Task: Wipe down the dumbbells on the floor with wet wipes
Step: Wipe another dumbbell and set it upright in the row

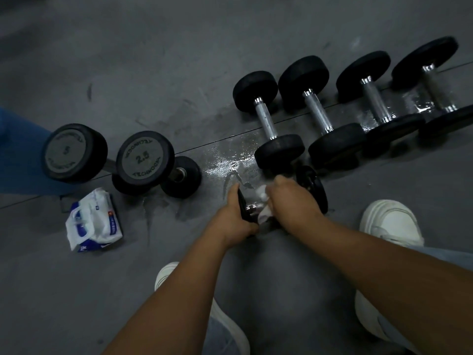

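A small black dumbbell (313,188) lies on the grey floor in front of me. My left hand (236,217) grips its near end plate. My right hand (291,197) presses a white wet wipe (263,203) around its chrome handle, which is mostly hidden. Behind it, several black dumbbells (267,119) with chrome handles lie side by side in a row running to the right. At the left, two dumbbells stand tilted, one marked 2.5 (143,158) and a bigger one (74,152). A pack of wet wipes (93,221) lies on the floor at the left.
Wet patches (227,157) shine on the floor between the dumbbell groups and under the right-hand row. My white shoes (391,222) stand to either side of my arms. Something blue (18,155) fills the left edge.
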Demonstrator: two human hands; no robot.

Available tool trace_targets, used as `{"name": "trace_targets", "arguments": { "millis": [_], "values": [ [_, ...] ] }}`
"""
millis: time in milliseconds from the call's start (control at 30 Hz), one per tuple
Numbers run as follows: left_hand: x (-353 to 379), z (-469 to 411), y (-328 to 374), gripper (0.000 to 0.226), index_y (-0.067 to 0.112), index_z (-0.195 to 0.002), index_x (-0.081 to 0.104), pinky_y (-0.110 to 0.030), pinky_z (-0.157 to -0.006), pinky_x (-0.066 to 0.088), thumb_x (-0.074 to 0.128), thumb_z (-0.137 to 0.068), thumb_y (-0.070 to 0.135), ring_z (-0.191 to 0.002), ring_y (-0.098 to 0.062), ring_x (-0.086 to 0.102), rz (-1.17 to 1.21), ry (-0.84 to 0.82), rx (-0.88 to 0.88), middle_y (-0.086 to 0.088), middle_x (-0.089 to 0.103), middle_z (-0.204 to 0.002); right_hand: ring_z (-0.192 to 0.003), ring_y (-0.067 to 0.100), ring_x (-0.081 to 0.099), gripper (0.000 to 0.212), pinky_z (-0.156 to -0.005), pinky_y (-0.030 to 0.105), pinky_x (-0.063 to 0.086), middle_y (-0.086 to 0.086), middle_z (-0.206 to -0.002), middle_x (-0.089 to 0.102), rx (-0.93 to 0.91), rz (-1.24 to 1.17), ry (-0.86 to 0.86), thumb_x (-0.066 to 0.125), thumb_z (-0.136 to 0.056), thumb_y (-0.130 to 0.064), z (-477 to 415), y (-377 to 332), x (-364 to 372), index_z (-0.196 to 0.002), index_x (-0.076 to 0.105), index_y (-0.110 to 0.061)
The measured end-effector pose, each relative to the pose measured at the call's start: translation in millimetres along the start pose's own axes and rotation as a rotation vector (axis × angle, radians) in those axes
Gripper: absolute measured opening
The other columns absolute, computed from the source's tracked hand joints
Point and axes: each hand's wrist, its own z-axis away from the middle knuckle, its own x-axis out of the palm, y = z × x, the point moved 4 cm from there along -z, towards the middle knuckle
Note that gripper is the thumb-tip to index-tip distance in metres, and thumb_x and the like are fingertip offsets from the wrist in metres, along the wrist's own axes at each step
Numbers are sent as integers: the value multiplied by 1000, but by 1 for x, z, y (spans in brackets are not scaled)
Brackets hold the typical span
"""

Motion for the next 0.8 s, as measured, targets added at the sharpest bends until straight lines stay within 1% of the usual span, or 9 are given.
{"name": "trace_targets", "arguments": {
  "millis": [100,167,300,433,567,600,700,733,800],
  "values": [
    [0,-1,-1,117,34,-156,-2,-29,-84,52,76,-72,11,-98,-22,60,-15,1,-10,-2,54,-112,-97,35,61,28,-62,37,36,12,-110,54,163,15,30,48,-91,-13,-1,15,-2,-119,42,-17],
    [0,-2,-2,117,35,-155,-2,-32,-85,54,76,-71,12,-99,-25,61,-28,8,-15,-4,55,-112,-99,33,61,25,-64,38,41,11,-112,53,183,21,33,45,-92,-12,2,6,-1,-117,45,-16],
    [2,-3,-2,119,34,-156,-3,-34,-85,54,78,-71,14,-100,-27,63,-8,2,-3,-6,59,-114,-96,28,64,17,-64,33,45,8,-111,57,-89,-31,-63,51,-94,-23,7,-21,19,-107,59,-15],
    [1,-4,-4,117,36,-155,-1,-34,-86,54,76,-71,11,-99,-25,63,-9,22,-11,-5,58,-117,-84,32,59,32,-65,38,50,10,-93,60,117,-9,105,45,-84,-33,4,9,16,-92,69,-13],
    [3,-3,-4,118,35,-155,-3,-36,-90,54,77,-72,10,-102,-25,62,14,1,1,-2,56,-113,-102,25,58,24,-90,37,40,5,-103,65,-162,49,10,63,-77,-24,13,-27,37,-100,65,-17],
    [3,-2,-5,119,36,-155,-3,-36,-89,54,77,-71,10,-102,-25,62,17,0,-3,-3,56,-114,-103,23,58,21,-94,35,36,3,-104,66,-148,21,-18,62,-80,-24,7,-19,32,-100,65,-19],
    [3,-3,-5,118,38,-155,-2,-33,-86,54,76,-71,11,-101,-25,61,1,15,-14,-5,55,-120,-96,24,63,14,-87,31,40,4,-96,69,57,11,35,60,-83,-28,-5,13,20,-93,67,-19],
    [2,-3,-5,117,37,-155,-2,-31,-85,53,76,-71,11,-101,-25,61,1,16,-16,-5,55,-120,-94,26,64,14,-84,31,42,5,-96,69,47,32,40,59,-85,-26,-2,10,18,-93,67,-19],
    [1,-2,-2,116,35,-156,-2,-29,-84,52,76,-73,10,-100,-24,61,5,7,-9,-3,55,-117,-95,25,62,16,-84,33,43,6,-101,66,-168,31,12,54,-86,-19,9,-14,25,-98,65,-18]
  ]
}}
